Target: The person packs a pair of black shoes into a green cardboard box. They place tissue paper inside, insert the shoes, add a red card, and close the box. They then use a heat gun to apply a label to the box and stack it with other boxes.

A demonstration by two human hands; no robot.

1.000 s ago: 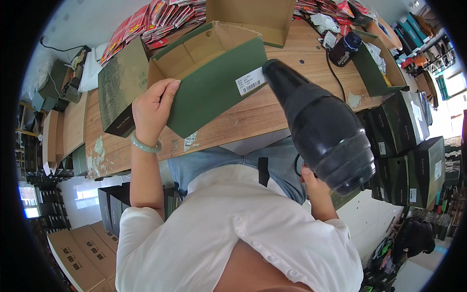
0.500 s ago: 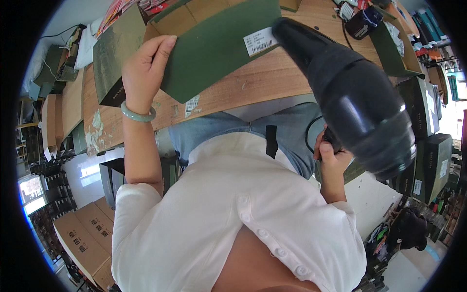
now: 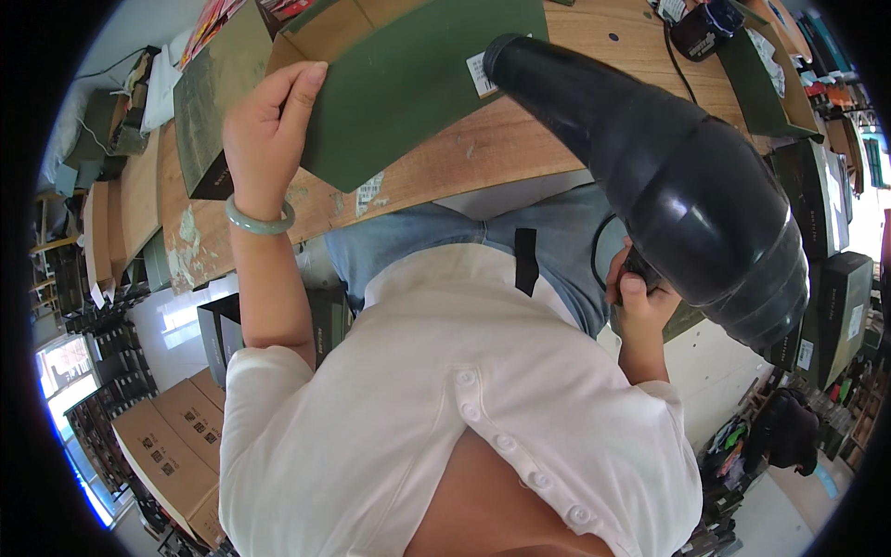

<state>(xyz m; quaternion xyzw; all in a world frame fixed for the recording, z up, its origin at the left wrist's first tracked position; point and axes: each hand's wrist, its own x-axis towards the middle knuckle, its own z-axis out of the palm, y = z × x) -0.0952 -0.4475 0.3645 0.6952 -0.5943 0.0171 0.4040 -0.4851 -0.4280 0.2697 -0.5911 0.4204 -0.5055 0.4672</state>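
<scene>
Counter (image 3: 483, 139) runs beneath the green box (image 3: 399, 97). Black blower (image 3: 691, 190) right of the box, held so its nozzle (image 3: 529, 74) seems pointed at it. My left grip (image 3: 264, 130) is closed, pinching the box's left edge, likely to steady it; my right grip (image 3: 642, 302), right of the box, wraps the blower's handle (image 3: 640, 266), presumably for aiming. White label (image 3: 479, 76) on box, partly behind nozzle.

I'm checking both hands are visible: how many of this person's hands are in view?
2. The left hand grips the edge of the open green box; the right hand holds the black dryer-like tool. Some fingers are hidden.
</scene>
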